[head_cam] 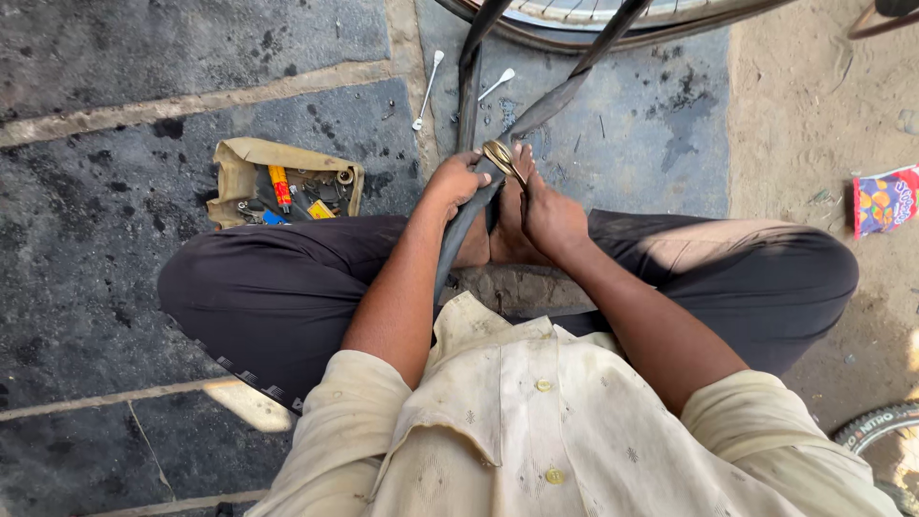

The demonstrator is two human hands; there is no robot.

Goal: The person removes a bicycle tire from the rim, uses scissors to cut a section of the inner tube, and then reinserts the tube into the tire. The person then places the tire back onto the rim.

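Observation:
I sit cross-legged on the ground. My left hand [458,180] grips a black rubber inner tube [536,113] that runs from a bicycle wheel [613,21] at the top down past my feet. My right hand [548,213] holds a small brass-coloured piece [499,156] against the tube, right beside my left hand's fingers. What exactly the piece is I cannot tell. A loose end of the tube drops along my left forearm.
A tan cloth tool pouch [283,180] with small tools and a red-yellow tube lies to the left. Two metal spanners [428,88] rest near the wheel. A colourful wrapper [885,199] lies on the sand at right. A tyre [879,429] shows at the lower right.

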